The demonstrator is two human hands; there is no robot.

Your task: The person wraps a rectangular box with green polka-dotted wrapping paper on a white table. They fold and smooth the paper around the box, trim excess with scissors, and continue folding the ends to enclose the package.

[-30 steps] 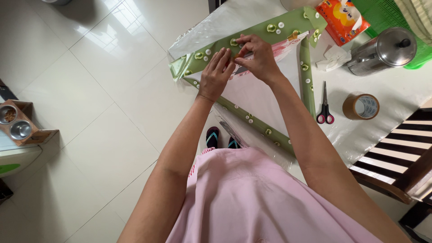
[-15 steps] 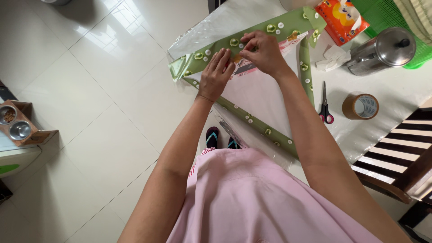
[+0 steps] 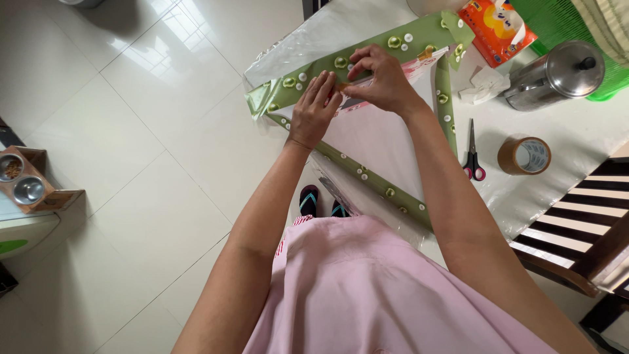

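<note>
A flat parcel lies on the table corner, half wrapped in green patterned wrapping paper (image 3: 419, 31) with its white underside (image 3: 373, 141) up. My left hand (image 3: 313, 108) lies flat on the folded green flap, fingers together. Just to its right, my right hand (image 3: 381, 77) presses fingertips on a short strip of brown tape at the flap's edge. Part of a pink and white printed box (image 3: 429, 60) shows between flap and paper.
Scissors with pink handles (image 3: 472, 152) and a roll of brown tape (image 3: 524, 155) lie to the right on the plastic-covered table (image 3: 576, 131). A steel kettle (image 3: 557, 73), an orange tissue pack (image 3: 496, 26), a wooden chair (image 3: 583, 223), pet bowls (image 3: 23, 180) at left.
My right hand slid a little to the right along the flap's edge, fingers still pressing the tape. My left hand stayed flat in place.
</note>
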